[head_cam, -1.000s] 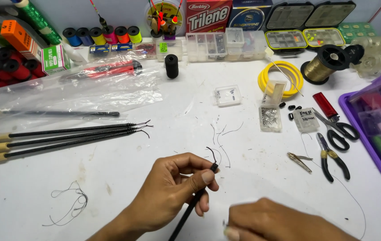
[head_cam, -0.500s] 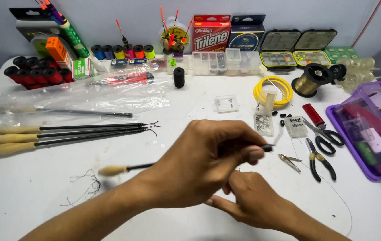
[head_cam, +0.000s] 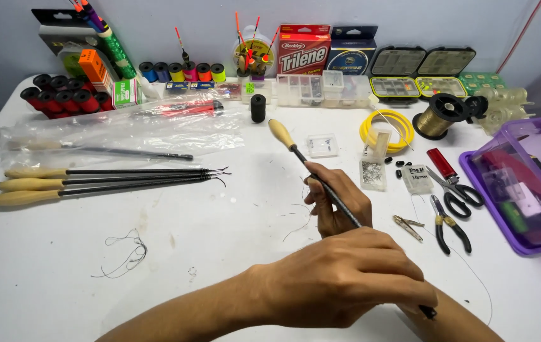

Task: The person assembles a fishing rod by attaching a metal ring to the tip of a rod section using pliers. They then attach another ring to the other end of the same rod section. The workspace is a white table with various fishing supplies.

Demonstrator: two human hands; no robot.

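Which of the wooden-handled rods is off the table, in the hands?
The one slanting across the middle, gripped by both hands; the other three lie side by side on the table at left.

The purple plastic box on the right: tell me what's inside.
Through the clear lid of the purple plastic box show a white piece, a green piece and something dark red. Glare and the frame edge hide the rest, so the items cannot be identified.
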